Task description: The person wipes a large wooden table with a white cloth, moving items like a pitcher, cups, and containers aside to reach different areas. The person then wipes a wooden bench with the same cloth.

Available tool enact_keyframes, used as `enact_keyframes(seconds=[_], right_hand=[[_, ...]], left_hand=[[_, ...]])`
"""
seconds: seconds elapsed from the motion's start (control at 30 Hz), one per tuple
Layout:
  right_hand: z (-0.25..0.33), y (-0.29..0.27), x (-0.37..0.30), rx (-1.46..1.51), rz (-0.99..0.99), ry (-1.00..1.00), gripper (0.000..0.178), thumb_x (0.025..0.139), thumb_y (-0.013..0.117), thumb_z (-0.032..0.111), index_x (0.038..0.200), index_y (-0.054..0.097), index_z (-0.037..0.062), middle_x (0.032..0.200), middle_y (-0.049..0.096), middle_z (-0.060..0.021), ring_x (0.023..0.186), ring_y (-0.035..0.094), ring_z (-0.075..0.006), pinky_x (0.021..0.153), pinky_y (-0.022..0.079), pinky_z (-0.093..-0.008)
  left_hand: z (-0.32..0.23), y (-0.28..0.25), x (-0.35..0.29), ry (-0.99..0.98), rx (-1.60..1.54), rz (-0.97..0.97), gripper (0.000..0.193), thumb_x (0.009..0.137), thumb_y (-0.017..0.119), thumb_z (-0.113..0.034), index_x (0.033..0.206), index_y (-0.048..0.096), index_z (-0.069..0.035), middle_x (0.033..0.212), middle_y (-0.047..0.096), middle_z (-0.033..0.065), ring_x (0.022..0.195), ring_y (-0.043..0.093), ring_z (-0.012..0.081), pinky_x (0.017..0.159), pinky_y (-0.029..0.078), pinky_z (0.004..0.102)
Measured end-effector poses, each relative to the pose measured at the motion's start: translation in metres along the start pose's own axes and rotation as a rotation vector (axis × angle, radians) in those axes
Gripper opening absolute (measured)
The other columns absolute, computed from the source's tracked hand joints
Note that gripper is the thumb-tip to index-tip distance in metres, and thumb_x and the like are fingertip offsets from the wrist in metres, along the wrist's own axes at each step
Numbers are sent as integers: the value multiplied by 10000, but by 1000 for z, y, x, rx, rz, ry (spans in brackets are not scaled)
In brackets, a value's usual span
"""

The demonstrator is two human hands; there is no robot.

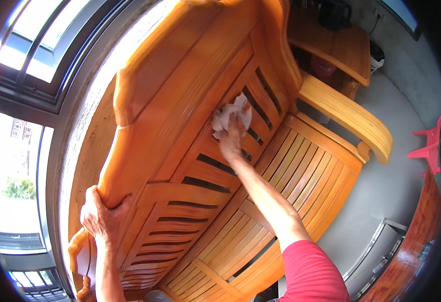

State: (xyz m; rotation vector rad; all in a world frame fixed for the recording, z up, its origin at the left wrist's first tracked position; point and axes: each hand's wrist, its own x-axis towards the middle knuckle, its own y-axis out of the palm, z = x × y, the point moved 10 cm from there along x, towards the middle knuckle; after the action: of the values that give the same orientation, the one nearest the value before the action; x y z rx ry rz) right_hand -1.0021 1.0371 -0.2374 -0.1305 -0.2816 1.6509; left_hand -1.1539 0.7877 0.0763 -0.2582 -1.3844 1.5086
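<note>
A wooden bench (180, 126) with a tall slatted backrest and a slatted seat (301, 166) fills the middle of the head view. My right hand (233, 135) presses a crumpled white cloth (233, 113) against the backrest, beside its upper slots. The fingers are bunched on the cloth and partly blurred. At the left, my left hand (102, 214) is closed round the wavy outer edge of the backrest, its thumb on the front face. A curved armrest (348, 113) stands beyond my right hand.
A window (17, 166) with dark frames lies behind the backrest on the left. At the far right are a wooden side table (331, 43) with a black kettle (335, 14), a pink stool (428, 146) and a reddish wooden tabletop (406, 256). Grey floor (391, 110) shows beyond the armrest.
</note>
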Motion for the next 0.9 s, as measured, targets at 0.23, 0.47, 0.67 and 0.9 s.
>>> enact_keyframes(seconds=[0.23, 0.47, 0.67, 0.9], right_hand=[[108, 34, -113, -29, 96, -417, 692, 812, 634, 48, 1386, 267, -73, 1383, 248, -312, 1252, 279, -543, 1026, 297, -605], [-69, 20, -89, 249, 59, 396, 479, 991, 374, 300, 1343, 343, -24, 1353, 372, -266, 1175, 469, -379, 999, 385, -451], [-196, -3, -116, -67, -258, 395, 428, 983, 372, 224, 1351, 359, 5, 1312, 425, -228, 1164, 474, -380, 991, 384, -453], [-252, 69, -220, 306, 126, 942, 456, 936, 419, 98, 1384, 353, 40, 1395, 394, -185, 1224, 437, -329, 982, 414, -403]], left_hand=[[0, -2, -2, -23, -16, -39, 573, 555, 833, -400, 943, 549, -90, 733, 617, 139, 624, 602, 365, 590, 493, 453], [-1, -5, -5, 17, 37, -88, 575, 558, 829, -389, 973, 553, -102, 754, 625, 128, 649, 613, 359, 602, 494, 453], [-3, 0, -5, 27, 56, -87, 617, 544, 841, -406, 998, 555, -102, 750, 627, 111, 641, 621, 343, 599, 498, 436], [20, -6, -15, 19, 114, -85, 645, 543, 850, -446, 1005, 554, -107, 741, 632, 106, 634, 632, 327, 579, 502, 420]])
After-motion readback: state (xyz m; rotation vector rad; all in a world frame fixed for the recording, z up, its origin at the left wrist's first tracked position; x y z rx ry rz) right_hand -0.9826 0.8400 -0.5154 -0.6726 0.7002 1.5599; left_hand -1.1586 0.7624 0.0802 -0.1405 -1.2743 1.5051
